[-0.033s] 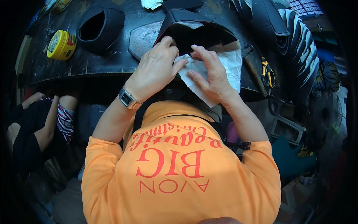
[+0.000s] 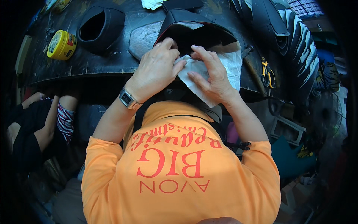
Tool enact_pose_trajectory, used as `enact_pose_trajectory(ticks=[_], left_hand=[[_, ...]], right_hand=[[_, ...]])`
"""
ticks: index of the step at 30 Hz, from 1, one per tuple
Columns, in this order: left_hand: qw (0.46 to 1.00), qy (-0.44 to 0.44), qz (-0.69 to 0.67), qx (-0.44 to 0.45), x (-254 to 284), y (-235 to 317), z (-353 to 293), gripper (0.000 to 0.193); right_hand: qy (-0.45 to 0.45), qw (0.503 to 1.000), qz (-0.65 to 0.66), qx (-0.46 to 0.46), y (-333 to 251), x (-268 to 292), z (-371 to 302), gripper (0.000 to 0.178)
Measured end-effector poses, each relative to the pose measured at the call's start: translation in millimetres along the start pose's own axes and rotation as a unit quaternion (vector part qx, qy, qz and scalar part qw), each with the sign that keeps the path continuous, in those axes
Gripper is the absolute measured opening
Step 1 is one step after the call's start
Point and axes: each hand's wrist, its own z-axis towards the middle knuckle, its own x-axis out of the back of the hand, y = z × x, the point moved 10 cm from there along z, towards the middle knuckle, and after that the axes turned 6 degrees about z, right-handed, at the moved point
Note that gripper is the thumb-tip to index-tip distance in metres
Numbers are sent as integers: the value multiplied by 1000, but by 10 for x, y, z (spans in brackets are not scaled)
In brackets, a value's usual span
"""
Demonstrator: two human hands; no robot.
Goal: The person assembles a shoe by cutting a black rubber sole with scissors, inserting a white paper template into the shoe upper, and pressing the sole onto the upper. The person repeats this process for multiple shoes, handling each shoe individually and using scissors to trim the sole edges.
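A black folded piece [image 2: 201, 18], like a bag or shoe part with a thin red edge, stands on the dark table before me, its hollow facing me. White lining cloth [image 2: 232, 59] hangs out of it over the table edge. My left hand [image 2: 154, 65], wearing a metal watch, curls its fingers round the piece's left rim; the fingertips are partly hidden. Its thumb points across the cloth. My right hand [image 2: 212, 74] rests against the cloth, thumb and forefinger spread apart with nothing visible between them.
Left on the table are a yellow tub [image 2: 62, 45] and a rounded black piece [image 2: 100, 30]. A flat stone slab [image 2: 143, 39] lies beside the work. To the right are a hammer [image 2: 254, 71], yellow-handled pliers [image 2: 267, 72] and stacked black pieces [image 2: 298, 52]. A person's legs [image 2: 46, 119] show at left.
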Motion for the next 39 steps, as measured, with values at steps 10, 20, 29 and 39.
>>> enact_pose_trajectory(ticks=[10, 20, 29, 39], left_hand=[[984, -60, -154, 60, -140, -162, 12, 30], [999, 23, -47, -14, 122, 13, -241, 39], [989, 95, 53, -98, 21, 257, -333, 24], [996, 71, -54, 2, 129, -20, -136, 14]], right_hand=[[31, 997, -76, -7, -201, -13, -15, 82], [180, 968, 117, -128, 113, 88, -179, 19], [107, 988, 81, -77, 17, 22, -138, 25], [102, 990, 78, -64, -51, -28, -137, 23]])
